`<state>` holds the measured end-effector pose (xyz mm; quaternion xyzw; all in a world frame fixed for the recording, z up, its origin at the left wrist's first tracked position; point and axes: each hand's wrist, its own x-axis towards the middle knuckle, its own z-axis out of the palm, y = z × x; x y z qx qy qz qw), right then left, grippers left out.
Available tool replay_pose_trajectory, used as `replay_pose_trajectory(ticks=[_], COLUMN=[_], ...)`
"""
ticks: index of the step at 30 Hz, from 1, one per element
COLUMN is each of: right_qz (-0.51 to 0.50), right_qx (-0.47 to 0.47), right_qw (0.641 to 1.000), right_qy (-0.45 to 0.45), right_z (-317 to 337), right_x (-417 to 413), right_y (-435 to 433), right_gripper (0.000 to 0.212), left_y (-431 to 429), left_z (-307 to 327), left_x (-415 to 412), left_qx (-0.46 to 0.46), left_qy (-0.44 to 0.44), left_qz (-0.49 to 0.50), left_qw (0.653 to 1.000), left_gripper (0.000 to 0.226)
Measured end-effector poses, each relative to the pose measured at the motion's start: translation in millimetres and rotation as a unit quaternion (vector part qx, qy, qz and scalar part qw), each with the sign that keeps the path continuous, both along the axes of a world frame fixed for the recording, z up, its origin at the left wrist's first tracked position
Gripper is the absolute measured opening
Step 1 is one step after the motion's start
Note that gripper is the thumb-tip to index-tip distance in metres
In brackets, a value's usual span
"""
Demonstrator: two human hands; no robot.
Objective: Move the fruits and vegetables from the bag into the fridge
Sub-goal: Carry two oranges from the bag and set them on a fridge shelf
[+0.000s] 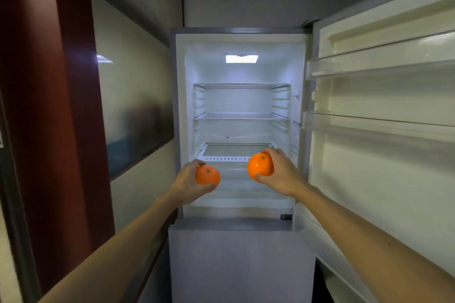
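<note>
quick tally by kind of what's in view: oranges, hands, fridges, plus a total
oranges: 2, the left orange and the right orange
hands: 2, the left hand and the right hand, each holding one orange
fridge: 1, door open
total: 5

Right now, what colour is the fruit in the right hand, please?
The fruit is bright orange with a green stem; head view.

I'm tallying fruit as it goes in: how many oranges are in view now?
2. The left hand grips one orange, the right hand grips the other orange, both before the open fridge. More may be out of view.
</note>
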<state>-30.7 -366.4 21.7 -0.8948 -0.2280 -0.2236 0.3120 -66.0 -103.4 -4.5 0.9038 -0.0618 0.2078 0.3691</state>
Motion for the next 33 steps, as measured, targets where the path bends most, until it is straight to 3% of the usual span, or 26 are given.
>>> replay_pose_trajectory(ticks=[14, 33], right_qz=[0.039, 0.054], right_qx=[-0.023, -0.029], right_qw=[0.999, 0.998], right_qy=[-0.019, -0.018], right_z=[4, -9], right_x=[150, 251], right_y=[-1, 18], right_gripper=[0.074, 0.075], left_y=[-8, -1], left_z=[5, -1], left_x=[132, 240], left_qx=[0.032, 0.038], left_qy=[-0.037, -0.039], left_qz=[0.024, 0.053], left_qw=[0.999, 0.997], left_gripper=[0.071, 0.074])
